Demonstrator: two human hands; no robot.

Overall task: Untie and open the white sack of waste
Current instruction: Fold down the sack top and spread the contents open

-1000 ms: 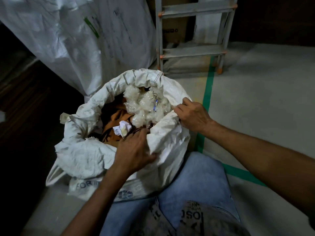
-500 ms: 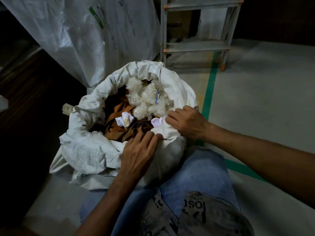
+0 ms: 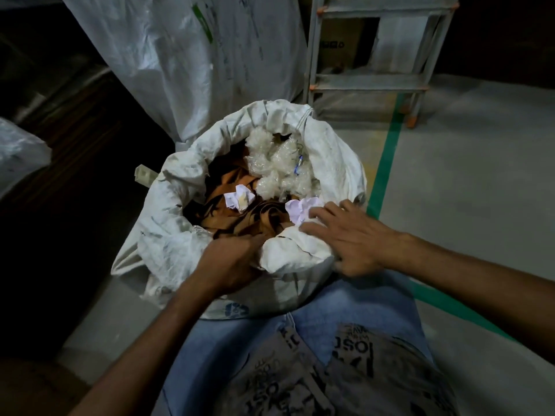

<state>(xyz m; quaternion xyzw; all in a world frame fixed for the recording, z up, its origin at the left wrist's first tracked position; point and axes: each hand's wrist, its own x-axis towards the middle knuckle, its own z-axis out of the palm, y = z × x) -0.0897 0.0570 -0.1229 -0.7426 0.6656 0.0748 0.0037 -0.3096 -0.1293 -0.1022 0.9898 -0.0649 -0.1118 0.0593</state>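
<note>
Rolling down the near rim of the one crumpled white woven sack [image 3: 168, 244], standing on the grey concrete floor [image 3: 468, 187] beside the green painted line [image 3: 387, 157], mouth already untied and gaping. Left hand [image 3: 231, 262] curling shut on the near rim fold, fingertips tucked inside; right hand [image 3: 348, 238] lying flat and spread, pressing the same fold, gripping nothing. Likely needing next a further outward turn of that bunched near edge. Showing inside: one brown cloth [image 3: 234, 211], one clump of clear plastic wrap [image 3: 279, 166], two crumpled paper scraps [image 3: 240, 199].
</note>
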